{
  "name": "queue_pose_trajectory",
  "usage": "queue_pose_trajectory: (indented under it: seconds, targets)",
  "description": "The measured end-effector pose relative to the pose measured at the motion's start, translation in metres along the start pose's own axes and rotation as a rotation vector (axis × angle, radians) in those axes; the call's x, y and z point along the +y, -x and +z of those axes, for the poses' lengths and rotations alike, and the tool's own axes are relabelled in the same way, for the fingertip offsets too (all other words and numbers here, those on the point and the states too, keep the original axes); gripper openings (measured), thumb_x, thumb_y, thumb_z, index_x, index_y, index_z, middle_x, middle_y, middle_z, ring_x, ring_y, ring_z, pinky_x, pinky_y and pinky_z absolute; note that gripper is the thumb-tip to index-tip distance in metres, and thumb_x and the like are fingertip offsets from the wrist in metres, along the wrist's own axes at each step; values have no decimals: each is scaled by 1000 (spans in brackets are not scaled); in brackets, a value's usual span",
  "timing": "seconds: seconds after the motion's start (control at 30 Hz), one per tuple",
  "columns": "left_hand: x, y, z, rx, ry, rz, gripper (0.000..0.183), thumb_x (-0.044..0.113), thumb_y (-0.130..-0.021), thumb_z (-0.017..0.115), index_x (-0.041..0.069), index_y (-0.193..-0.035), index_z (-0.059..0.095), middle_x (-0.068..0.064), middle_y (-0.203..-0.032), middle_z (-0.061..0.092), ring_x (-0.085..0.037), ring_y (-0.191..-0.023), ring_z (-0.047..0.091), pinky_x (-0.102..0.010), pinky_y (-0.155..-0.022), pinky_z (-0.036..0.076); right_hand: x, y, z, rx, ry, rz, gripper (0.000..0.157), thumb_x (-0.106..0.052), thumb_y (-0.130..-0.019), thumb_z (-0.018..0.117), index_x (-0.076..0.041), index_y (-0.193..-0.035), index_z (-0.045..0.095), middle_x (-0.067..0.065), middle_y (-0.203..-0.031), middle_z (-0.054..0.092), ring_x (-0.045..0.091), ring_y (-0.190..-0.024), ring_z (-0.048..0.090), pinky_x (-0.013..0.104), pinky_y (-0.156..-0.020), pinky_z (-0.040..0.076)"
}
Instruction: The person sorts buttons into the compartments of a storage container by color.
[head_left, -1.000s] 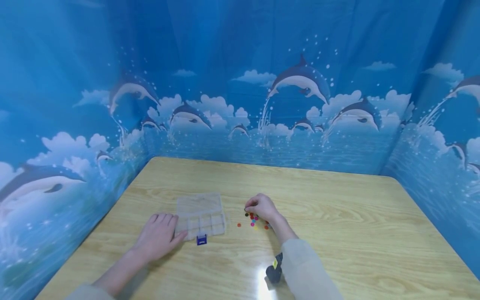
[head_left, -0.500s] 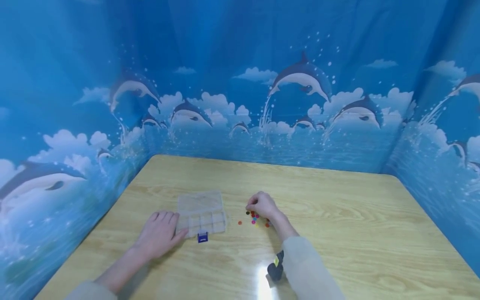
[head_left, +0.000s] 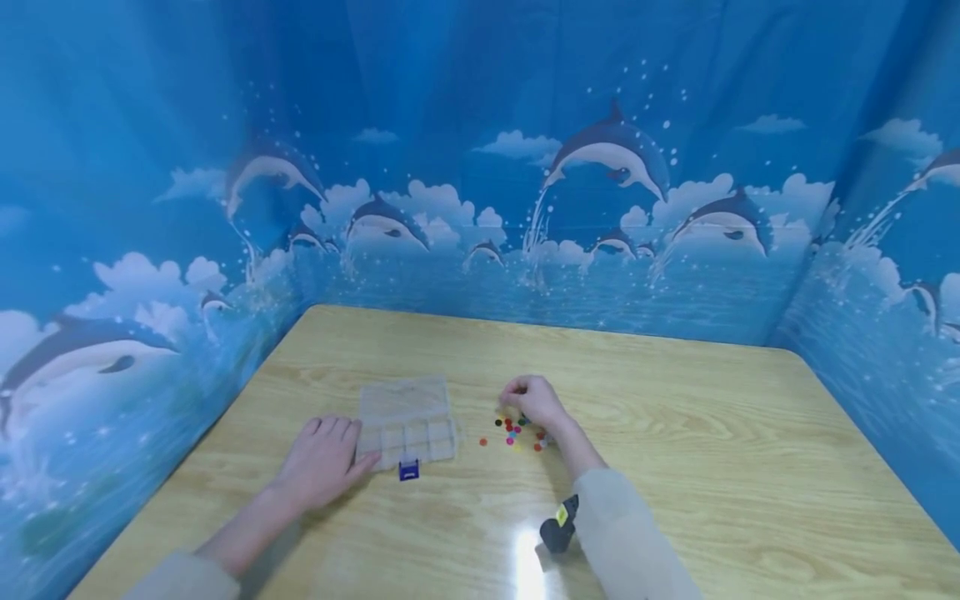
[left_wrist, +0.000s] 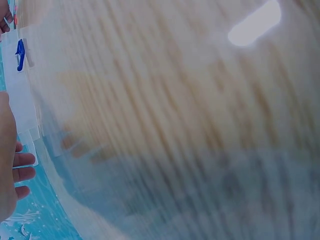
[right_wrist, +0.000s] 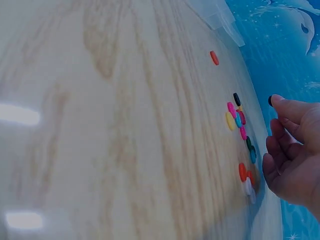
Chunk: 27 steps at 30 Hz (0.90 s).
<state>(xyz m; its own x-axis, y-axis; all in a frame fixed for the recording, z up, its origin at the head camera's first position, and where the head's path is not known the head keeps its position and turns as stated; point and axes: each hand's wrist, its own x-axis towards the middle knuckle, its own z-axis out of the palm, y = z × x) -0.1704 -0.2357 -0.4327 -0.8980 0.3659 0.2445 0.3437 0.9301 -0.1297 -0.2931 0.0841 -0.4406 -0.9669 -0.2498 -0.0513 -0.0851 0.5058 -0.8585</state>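
Note:
My right hand [head_left: 536, 402] is over the far side of a small pile of coloured button-like discs [head_left: 512, 430]. In the right wrist view, a black button-like disc [right_wrist: 270, 100] sits pinched at the thumb tip, with the other fingers curled beneath. Below that hand lie red, pink, yellow, green, blue and white discs [right_wrist: 243, 132]. My left hand [head_left: 322, 460] rests at the left edge of a clear compartment box [head_left: 416, 439], thumb on its front corner. The box's lid [head_left: 405, 398] is folded back, and a purple latch [head_left: 408, 470] sticks out in front.
One orange disc [head_left: 483, 442] lies apart, between box and pile. A black object with a yellow mark [head_left: 558, 527] is beside the right sleeve [head_left: 630, 533]. The wooden table [head_left: 720, 433] is enclosed by a blue dolphin-print curtain [head_left: 465, 167].
My right hand has risen slightly and drawn back from the pile, showing a green disc and others beneath. My left hand stays on the box. The head view has shifted a little.

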Motion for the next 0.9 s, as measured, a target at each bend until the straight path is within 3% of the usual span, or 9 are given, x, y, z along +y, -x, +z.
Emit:
queue_pose_trajectory:
  seconds: [0.3,0.47,0.9]
  targets:
    - [0,0,1,36,2,12,59,49,-87,54,-6,-109,58,-22,-104,59,-37,-100,54,-51,-87,41,-12,2,-4,1,-78,6,8,-14,-89,62,-6,-90,65,4,-87,60,17,-76,50,28,-63,43]
    - [0,0,1,34,5,16,59,49,-88,54,-6,-109,58,-22,-104,60,-37,-99,54,-50,-87,41,-15,1,-4,-17,-99,27,12,-17,-90,61,-7,-94,65,4,-93,61,19,-84,53,31,-70,44]
    - [1,0,0,51,-2,23,56,46,-87,56,-6,-107,58,-22,-101,60,-37,-97,55,-50,-86,42,-38,2,10,-65,-185,-58,14,-15,-90,60,-3,-96,63,6,-94,62,26,-93,55,43,-82,45]
